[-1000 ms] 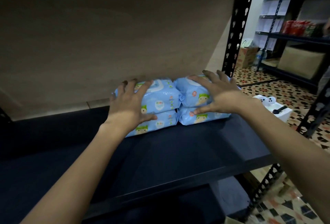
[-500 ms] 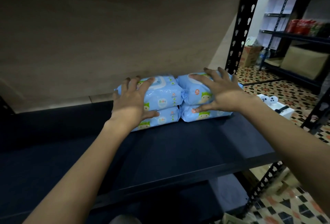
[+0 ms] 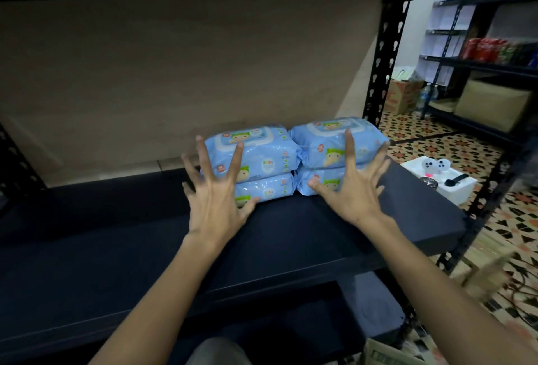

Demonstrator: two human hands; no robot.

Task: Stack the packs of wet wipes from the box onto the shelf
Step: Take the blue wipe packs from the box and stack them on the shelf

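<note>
Two stacks of light blue wet wipe packs stand side by side at the back right of the dark shelf (image 3: 291, 236). The left stack (image 3: 267, 163) and the right stack (image 3: 323, 149) are each two packs high. My left hand (image 3: 217, 190) hovers in front of the left stack, fingers spread wide, holding nothing. My right hand (image 3: 353, 187) is spread the same way in front of the right stack, its fingertips over the top pack. A corner of the cardboard box (image 3: 384, 353) shows at the bottom right.
A black perforated upright (image 3: 384, 53) stands right of the packs. Beyond it, on the patterned floor, sits a white foam box (image 3: 445, 181). Another rack (image 3: 495, 61) with red cans and cartons stands at the far right. A lower shelf (image 3: 291, 332) lies beneath.
Both hands have lifted off the packs and pulled back toward me, fingers now splayed. The two stacks stay in place on the shelf.
</note>
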